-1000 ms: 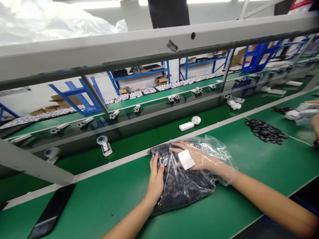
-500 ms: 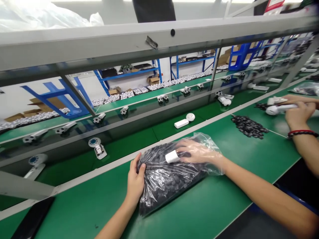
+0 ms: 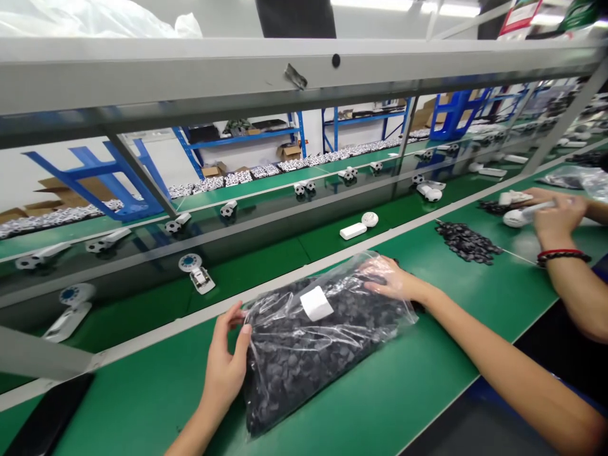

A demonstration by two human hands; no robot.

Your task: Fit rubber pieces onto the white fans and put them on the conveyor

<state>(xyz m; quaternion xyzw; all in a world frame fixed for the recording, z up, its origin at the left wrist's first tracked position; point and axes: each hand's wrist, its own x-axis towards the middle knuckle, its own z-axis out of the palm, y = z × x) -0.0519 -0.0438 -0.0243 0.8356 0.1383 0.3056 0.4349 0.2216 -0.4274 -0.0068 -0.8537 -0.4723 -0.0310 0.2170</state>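
Flanks a bag point(image 3: 327, 332) of black pieces point(image 3: 289, 373), seemingly to steady it, with left hand point(image 3: 225, 367) spread and right hand point(image 3: 392, 282) unclear in grip.

The left arm point(image 3: 194, 432) enters from the lower edge, left fingers point(image 3: 223, 324) bent and parted from the thumb point(image 3: 242, 344), while the right arm point(image 3: 494, 358) extends from lower right, wrist point(image 3: 424, 294) nearly straight, right fingers point(image 3: 386, 271) outstretched.
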